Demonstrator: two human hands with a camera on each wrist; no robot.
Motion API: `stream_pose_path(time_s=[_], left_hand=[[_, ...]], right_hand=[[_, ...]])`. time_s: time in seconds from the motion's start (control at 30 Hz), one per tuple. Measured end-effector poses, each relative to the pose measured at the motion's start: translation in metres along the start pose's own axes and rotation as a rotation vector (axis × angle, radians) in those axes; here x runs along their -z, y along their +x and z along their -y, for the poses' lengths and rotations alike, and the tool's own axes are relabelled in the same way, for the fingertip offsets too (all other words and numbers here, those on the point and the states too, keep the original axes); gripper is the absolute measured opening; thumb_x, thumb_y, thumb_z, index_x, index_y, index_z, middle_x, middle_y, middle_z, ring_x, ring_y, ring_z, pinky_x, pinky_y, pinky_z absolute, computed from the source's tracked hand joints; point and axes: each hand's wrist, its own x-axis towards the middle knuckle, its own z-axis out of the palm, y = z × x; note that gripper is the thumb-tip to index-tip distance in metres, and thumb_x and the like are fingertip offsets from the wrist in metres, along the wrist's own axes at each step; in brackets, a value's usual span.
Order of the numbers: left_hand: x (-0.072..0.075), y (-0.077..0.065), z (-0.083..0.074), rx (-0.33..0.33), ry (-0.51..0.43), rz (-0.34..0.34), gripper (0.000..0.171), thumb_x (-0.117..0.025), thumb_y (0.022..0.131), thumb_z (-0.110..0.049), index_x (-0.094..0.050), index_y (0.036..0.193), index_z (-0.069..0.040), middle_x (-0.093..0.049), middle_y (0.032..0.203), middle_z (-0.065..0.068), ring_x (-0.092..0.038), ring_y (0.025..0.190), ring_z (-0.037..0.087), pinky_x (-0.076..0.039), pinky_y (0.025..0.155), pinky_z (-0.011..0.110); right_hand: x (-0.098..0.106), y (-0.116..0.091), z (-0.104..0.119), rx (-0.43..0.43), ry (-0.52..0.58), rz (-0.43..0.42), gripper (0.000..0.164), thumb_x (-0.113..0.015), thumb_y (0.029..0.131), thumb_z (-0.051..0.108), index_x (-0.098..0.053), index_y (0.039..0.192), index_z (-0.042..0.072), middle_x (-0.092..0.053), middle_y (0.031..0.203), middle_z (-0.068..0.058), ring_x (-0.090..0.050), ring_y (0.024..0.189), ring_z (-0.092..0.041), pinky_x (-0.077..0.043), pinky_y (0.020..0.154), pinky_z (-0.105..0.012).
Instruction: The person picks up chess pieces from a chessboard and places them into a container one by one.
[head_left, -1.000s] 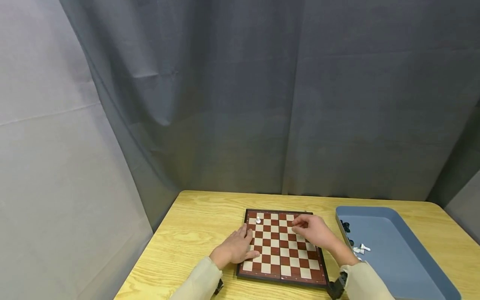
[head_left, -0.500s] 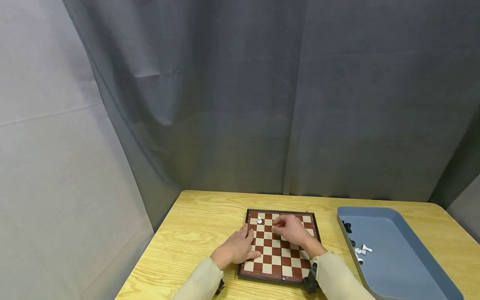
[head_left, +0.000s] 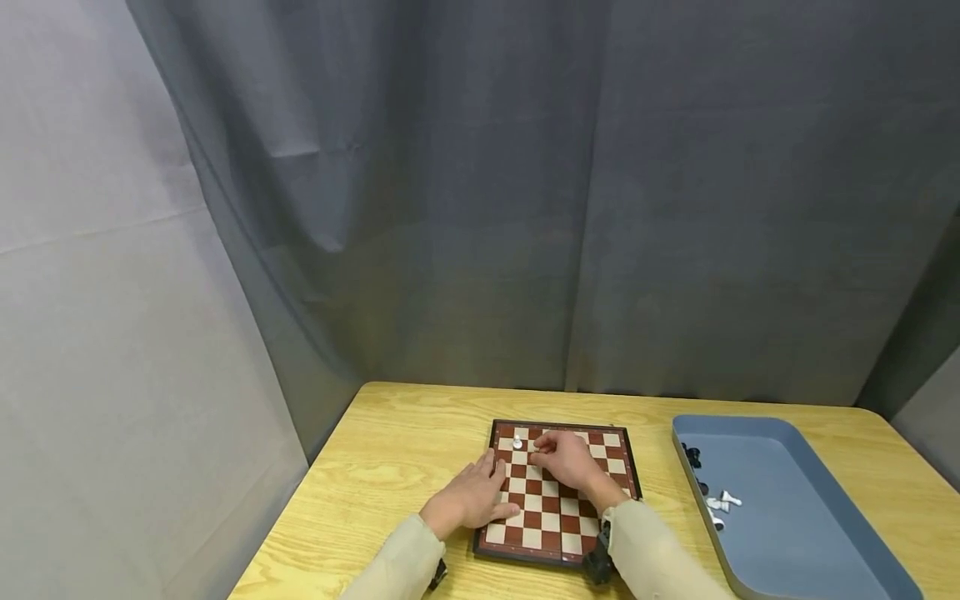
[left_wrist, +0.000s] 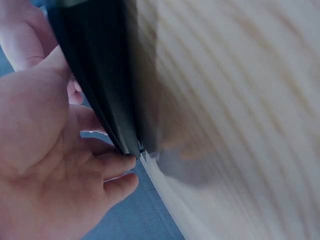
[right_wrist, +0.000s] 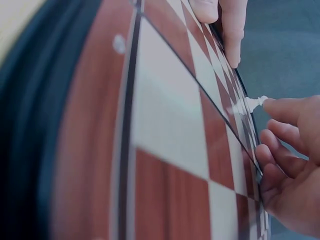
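A brown-and-cream chessboard lies on the wooden table. My left hand rests flat over its left edge, fingers extended; the left wrist view shows its palm against the board's dark side. A small white chess piece stands near the board's far left corner. Just right of it, my right hand reaches over the board with thumb and index finger drawn together. A white chess piece shows at those fingertips in the right wrist view, pinched at its top; the fingers cover most of the hold.
Right of the board sits a blue-grey tray. Several white pieces and black pieces lie along its left side. Behind the table hangs a grey curtain.
My right hand has moved left across the board, from its right half to beside the standing white piece. The left hand has stayed on the board's left edge.
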Motion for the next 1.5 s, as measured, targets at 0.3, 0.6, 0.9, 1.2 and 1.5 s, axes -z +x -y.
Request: stream_pose_path(time_s=[0.3,0.6,0.9,1.2,1.5], left_hand=[[0.000,0.001,0.000,-0.008,0.017,0.004,0.082,-0.039,0.092,-0.062,-0.028,0.149,-0.005,-0.016,0.155,0.019,-0.018,0.142,0.027,-0.025,0.111,0.041],[0.001,0.001,0.000,-0.010,0.001,0.014,0.082,-0.039,0.092,-0.062,-0.027,0.150,-0.005,-0.014,0.155,0.018,-0.016,0.142,0.025,-0.023,0.112,0.041],[0.000,0.003,0.001,-0.013,0.020,0.009,0.082,-0.039,0.092,-0.062,-0.027,0.149,-0.004,-0.014,0.155,0.019,-0.015,0.142,0.026,-0.024,0.112,0.041],[0.001,0.002,0.001,-0.012,0.020,0.018,0.082,-0.039,0.092,-0.061,-0.027,0.149,-0.004,-0.014,0.155,0.020,-0.016,0.142,0.027,-0.024,0.112,0.041],[0.003,0.001,-0.001,-0.006,0.027,0.008,0.082,-0.042,0.091,-0.062,-0.030,0.148,-0.005,-0.018,0.154,0.019,-0.018,0.141,0.026,-0.026,0.111,0.041]], right_hand=[[-0.003,0.006,0.001,0.019,-0.055,-0.008,0.020,-0.070,0.086,0.016,-0.069,0.101,0.003,-0.063,0.083,0.001,-0.058,0.073,-0.013,-0.050,0.066,-0.035],[-0.008,0.014,0.006,-0.023,-0.050,-0.008,0.021,-0.071,0.086,0.016,-0.069,0.103,0.004,-0.064,0.088,-0.002,-0.059,0.077,-0.015,-0.051,0.068,-0.036],[-0.017,0.020,0.009,-0.027,-0.088,-0.059,0.023,-0.072,0.084,0.016,-0.070,0.103,0.005,-0.061,0.082,0.001,-0.054,0.070,-0.013,-0.047,0.063,-0.033],[-0.022,0.023,0.010,0.001,-0.169,-0.070,0.021,-0.072,0.084,0.020,-0.071,0.102,0.009,-0.059,0.077,0.004,-0.051,0.065,-0.012,-0.043,0.062,-0.034],[-0.023,0.022,0.010,0.022,-0.241,-0.067,0.023,-0.071,0.085,0.022,-0.072,0.105,0.011,-0.059,0.079,0.003,-0.050,0.066,-0.013,-0.042,0.062,-0.035]])
